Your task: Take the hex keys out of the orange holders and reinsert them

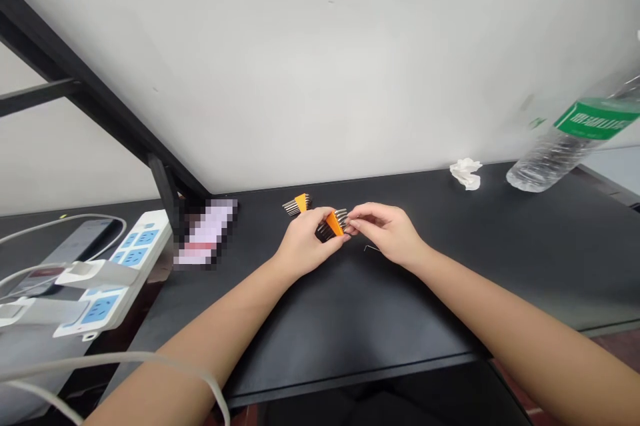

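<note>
My left hand (pixel 305 243) is closed around an orange hex key holder (pixel 335 223), its bent metal keys sticking out toward the right. The fingertips of my right hand (pixel 387 229) pinch together at the ends of these hex keys (pixel 341 216); the key between them is mostly hidden. Just behind my left hand, a second orange holder (pixel 301 203) with several hex keys lies on the black table. A loose L-shaped hex key (pixel 370 248) rests on the tabletop, partly under my right hand.
The black table (pixel 350 319) meets a white wall. A white power strip (pixel 130 259) with plugs and cables stands at left, beside a phone (pixel 65 253) and a black metal frame (pixel 100 106). Crumpled tissue (pixel 466 173) and a clear bottle (pixel 555 146) are at back right.
</note>
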Demonstrator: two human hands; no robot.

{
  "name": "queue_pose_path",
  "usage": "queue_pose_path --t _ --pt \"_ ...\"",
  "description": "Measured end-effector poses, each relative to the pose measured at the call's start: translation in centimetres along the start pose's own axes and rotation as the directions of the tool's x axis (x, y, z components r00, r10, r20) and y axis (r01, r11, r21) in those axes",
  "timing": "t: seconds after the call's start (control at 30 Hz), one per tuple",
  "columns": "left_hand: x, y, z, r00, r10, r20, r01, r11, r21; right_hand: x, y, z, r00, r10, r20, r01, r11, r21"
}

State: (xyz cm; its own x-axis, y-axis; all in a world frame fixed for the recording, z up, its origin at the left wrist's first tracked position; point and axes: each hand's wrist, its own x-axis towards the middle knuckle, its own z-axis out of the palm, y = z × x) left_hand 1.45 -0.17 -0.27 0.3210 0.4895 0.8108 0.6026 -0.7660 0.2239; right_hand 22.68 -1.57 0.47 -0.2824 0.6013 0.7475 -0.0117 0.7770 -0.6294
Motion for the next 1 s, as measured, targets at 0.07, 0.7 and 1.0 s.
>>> queue_pose_path --t 0.07,0.7,1.0 --pt "0.0 0.0 0.0 1.0 0.009 -0.004 -0.009 1.0 0.002 0.0 0.2 0.1 1.0 -0.003 0.003 0.003 1.0 0.003" --pt "-0.1 -0.3 0.1 0.999 0.032 -0.032 -0.031 0.999 0.018 0.0 0.1 0.0 0.98 -0.189 0.056 0.196 0.956 -0.216" --pt "-0.1 -0.5 0.1 0.999 0.026 -0.044 -0.026 1.0 -0.002 0.2 1.2 -1.0 0.9 -0.389 0.196 0.432 0.735 -0.524"
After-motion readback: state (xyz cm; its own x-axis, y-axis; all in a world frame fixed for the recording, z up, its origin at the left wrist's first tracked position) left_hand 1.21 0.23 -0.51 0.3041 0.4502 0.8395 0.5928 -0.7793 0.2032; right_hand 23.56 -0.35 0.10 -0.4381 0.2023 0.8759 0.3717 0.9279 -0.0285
